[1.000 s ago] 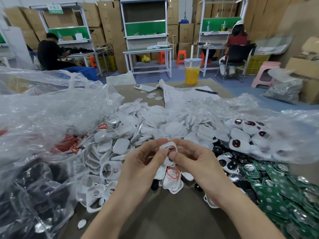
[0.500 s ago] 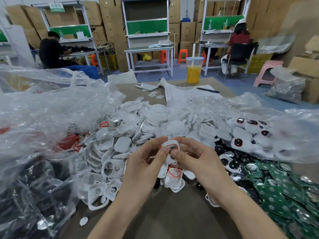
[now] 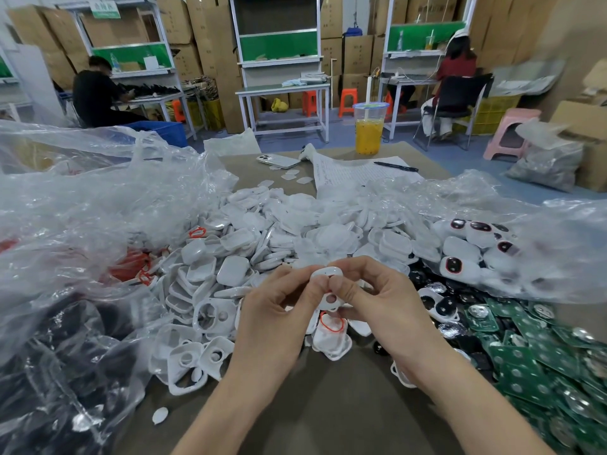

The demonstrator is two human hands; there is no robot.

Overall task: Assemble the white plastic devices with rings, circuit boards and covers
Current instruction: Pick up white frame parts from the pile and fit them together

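Observation:
Both hands hold one white plastic device [image 3: 326,284] above the table's middle. My left hand [image 3: 279,307] pinches its left side and my right hand [image 3: 377,300] pinches its right side, thumbs pressed on its front. Just below lies a white shell with a red ring [image 3: 331,330]. A heap of white shells and covers [image 3: 262,244] spreads behind. Green circuit boards [image 3: 542,349] lie at the right, and assembled white devices with dark windows [image 3: 466,254] sit in clear plastic at the right.
Crumpled clear plastic bags [image 3: 82,224] with red rings [image 3: 131,267] and dark parts fill the left. At the table's far end stand a cup of orange drink [image 3: 369,129], a phone [image 3: 277,160], a written sheet [image 3: 354,174] and a pen [image 3: 395,165]. Two people sit at benches behind.
The red ring seen on the held device before is now hidden; both thumbs have closed over its front and the hands have drawn closer together.

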